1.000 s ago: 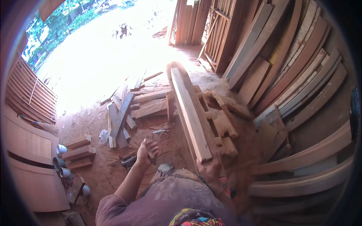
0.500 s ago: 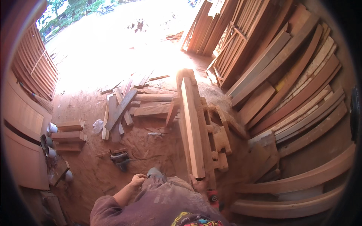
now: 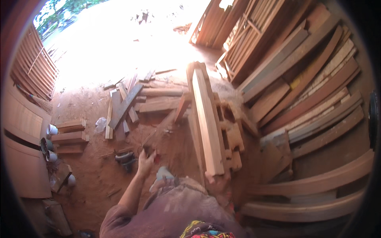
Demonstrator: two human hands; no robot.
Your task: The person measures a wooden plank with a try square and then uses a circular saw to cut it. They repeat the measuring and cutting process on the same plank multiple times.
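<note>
I am seeing the narrow wooden tabletop (image 3: pixel 195 65) carrying the pale beam (image 3: pixel 206 127) lengthwise. My right hand (image 3: pixel 220 182) is gripping the beam's near end, so I am judging this as a steadying step; the next move is calling for a firm hold there. My left hand (image 3: pixel 146 162) is hovering well apart, fingers bent, perhaps around a small dark thing (image 3: pixel 148 150); blur is preventing me from telling.

Place: woodworking workshop | leaning planks (image 3: pixel 313 101) | slatted frame (image 3: pixel 33 65) | offcuts (image 3: pixel 126 107) on reddish floor (image 3: pixel 95 174)
</note>
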